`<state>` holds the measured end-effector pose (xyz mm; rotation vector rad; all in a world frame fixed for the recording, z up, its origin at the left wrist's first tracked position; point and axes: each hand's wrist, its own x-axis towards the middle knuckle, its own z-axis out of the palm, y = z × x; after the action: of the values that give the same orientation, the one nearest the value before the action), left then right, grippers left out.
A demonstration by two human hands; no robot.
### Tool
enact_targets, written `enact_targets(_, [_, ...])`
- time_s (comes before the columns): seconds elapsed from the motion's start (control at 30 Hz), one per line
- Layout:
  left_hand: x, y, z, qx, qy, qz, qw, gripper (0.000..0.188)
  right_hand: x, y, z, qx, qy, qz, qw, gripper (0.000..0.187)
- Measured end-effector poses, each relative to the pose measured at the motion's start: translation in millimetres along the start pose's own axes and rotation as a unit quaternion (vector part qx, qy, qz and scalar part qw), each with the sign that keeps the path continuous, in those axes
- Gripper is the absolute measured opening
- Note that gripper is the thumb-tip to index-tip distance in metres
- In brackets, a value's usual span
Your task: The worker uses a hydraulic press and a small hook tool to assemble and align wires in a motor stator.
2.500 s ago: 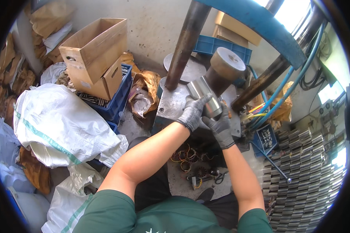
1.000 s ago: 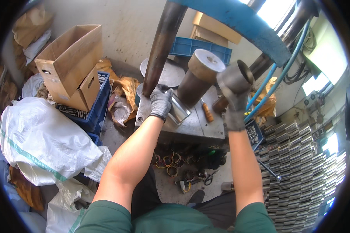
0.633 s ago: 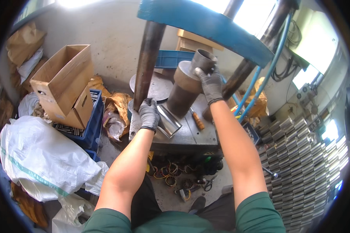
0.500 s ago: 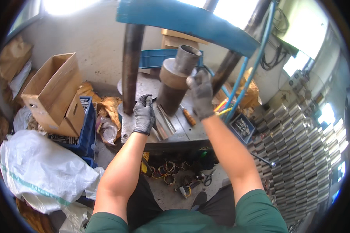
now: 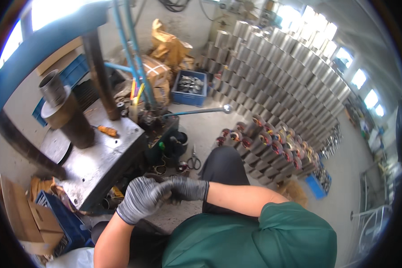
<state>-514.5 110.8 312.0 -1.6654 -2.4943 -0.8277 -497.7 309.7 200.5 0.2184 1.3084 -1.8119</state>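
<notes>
The left hand [image 5: 143,200], overlapping the right hand [image 5: 188,188] in view, lies nearer the worktop's [image 5: 103,155] near edge; whether either grip holds anything, I cannot tell.

Head-worn fisheye view (left camera), downward, close above both hands [image 5: 143,199] [image 5: 188,188]

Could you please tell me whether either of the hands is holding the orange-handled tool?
No, the orange-handled tool lies on the metal plate, apart from the left hand and the right hand.
</notes>
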Motion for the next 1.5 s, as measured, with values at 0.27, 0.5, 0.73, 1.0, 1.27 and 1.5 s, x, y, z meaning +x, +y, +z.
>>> enact_targets(0.27, [14, 12, 40, -0.020, 0.337, 0.105, 0.935, 0.043, -157, 0, -34, 0.101, 0.101, -0.221, 0.965, 0.028])
enact_targets(0.5, [-12, -32, 52, -0.304, 0.330, -0.169, 0.878, 0.025, -214, -1, -160, 0.215, 0.309, -0.392, 0.839, 0.023])
enact_targets(0.73, [-38, -75, 105, -0.287, 0.179, -0.321, 0.885, 0.030, -86, 5, -323, 0.346, 0.601, -0.257, 0.673, 0.018])
enact_targets(1.0, [-46, -83, 126, -0.001, -0.203, -0.301, 0.932, 0.041, -49, -18, -370, 0.466, 0.625, -0.268, 0.566, 0.025])
enact_targets(1.27, [-52, -99, 154, 0.030, -0.245, -0.283, 0.927, 0.047, -77, 12, -340, 0.346, 0.345, -0.492, 0.721, 0.010])
enact_targets(1.5, [-72, -136, 203, 0.015, -0.307, -0.379, 0.873, 0.047, -161, -98, -124, -0.377, 0.282, -0.397, 0.788, 0.024])
